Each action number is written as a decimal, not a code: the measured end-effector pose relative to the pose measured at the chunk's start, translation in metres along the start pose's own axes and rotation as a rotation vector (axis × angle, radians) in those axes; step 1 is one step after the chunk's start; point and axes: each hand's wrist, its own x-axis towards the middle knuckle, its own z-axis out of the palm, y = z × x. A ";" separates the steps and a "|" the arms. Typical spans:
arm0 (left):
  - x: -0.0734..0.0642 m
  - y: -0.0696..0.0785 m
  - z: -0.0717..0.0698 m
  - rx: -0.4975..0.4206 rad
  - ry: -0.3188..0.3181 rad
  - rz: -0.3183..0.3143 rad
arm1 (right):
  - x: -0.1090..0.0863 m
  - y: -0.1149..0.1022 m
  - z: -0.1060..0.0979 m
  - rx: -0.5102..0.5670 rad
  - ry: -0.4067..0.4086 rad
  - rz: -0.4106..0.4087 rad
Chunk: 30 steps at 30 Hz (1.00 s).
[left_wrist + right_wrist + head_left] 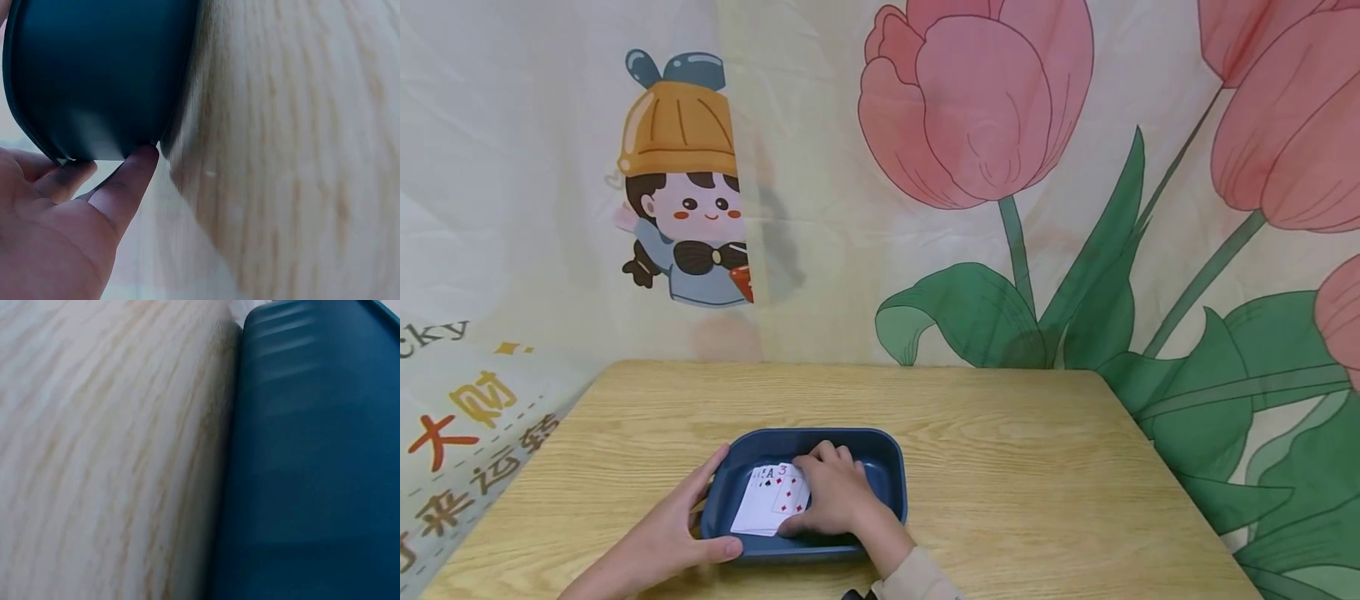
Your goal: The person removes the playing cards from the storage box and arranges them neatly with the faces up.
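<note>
A dark blue plastic tray (880, 479) stands on the wooden table, with a slightly fanned stack of playing cards (760, 510) inside. An ace and a red three of diamonds show on top. My left hand (672, 527) grips the tray's left end, thumb at the near corner and fingers along the far side. In the left wrist view that hand (65, 228) touches the tray's outer wall (103, 75). Reaching into the tray, my right hand (837, 493) holds the cards' right side between thumb and fingers. Only the tray's side (312, 462) and the tabletop appear in the right wrist view.
The wood-grain table (1015, 483) extends around the tray on all sides. Behind it hangs a cloth backdrop (820, 250) printed with tulips and a cartoon figure. A small black object (853, 595) shows at the bottom edge, by the right sleeve.
</note>
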 end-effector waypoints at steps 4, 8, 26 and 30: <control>-0.001 -0.001 -0.001 0.000 0.006 0.010 | -0.001 0.001 -0.003 0.016 -0.002 -0.007; -0.001 -0.003 0.001 0.001 0.024 0.039 | -0.004 0.001 -0.005 0.023 0.004 -0.023; -0.002 -0.002 0.003 0.008 0.040 0.029 | -0.050 0.027 -0.074 0.149 0.035 -0.201; -0.002 0.000 0.002 0.001 0.031 0.014 | -0.062 0.048 -0.091 0.149 0.098 -0.156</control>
